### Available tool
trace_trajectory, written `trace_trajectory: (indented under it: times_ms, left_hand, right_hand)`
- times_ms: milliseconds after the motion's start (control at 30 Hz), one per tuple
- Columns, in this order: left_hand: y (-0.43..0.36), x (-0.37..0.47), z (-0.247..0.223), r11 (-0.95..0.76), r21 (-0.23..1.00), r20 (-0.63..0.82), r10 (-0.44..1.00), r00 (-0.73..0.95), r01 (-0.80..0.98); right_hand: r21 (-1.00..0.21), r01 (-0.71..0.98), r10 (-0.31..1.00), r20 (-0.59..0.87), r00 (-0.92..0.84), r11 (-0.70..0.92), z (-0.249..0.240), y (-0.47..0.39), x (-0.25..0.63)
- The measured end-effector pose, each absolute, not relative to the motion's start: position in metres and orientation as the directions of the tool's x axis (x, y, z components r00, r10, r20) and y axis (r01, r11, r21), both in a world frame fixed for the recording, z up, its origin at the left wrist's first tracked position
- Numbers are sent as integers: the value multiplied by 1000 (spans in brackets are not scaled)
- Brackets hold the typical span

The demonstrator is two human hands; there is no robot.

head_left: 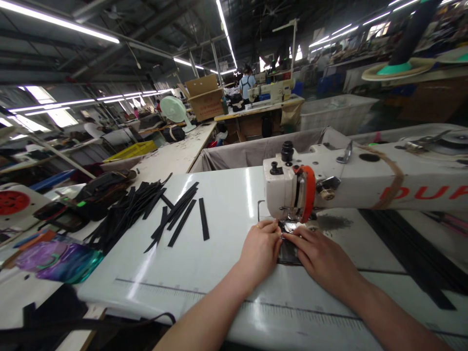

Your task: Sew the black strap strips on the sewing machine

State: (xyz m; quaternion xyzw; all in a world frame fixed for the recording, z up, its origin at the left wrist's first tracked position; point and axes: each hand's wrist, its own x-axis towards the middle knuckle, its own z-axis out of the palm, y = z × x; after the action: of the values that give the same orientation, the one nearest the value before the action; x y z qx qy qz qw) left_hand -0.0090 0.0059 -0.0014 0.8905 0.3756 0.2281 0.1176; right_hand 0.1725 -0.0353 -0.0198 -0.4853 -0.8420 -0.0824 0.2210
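Note:
A white sewing machine (288, 187) with an orange guard reaches in from the right over the pale table. My left hand (260, 246) is at the needle area, fingers pressed together on a small black fabric piece (281, 227). My right hand (321, 253) pinches at the same piece from the other side, fingertips beside the presser foot (290, 226). Most of that piece is hidden by my fingers. Short black strips (183, 209) lie loosely to the left, beside a larger heap of black strips (127, 214). Long black strips (409, 258) stretch under the machine arm at right.
A printed ruler scale (270, 306) runs along the table's front edge. At left sit a shiny purple and teal pouch (60, 258) and dark bags (106, 190). Behind the machine hangs a grey cloth-lined bin (234, 153). A person (247, 85) stands farther back.

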Motion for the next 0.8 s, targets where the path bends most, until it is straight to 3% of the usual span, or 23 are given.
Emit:
trace_trajectory:
  times_ms: [533,800]
  left_hand:
    - [7,-4,2,-692,309,302,722,623,653]
    - [6,-4,0,-696,319,310,718,624,643]
  right_hand:
    - [-139,846,795,446,-410,514,-20,-36,171]
    - [-115,851,786,463,-410,512,-23,-36,171]
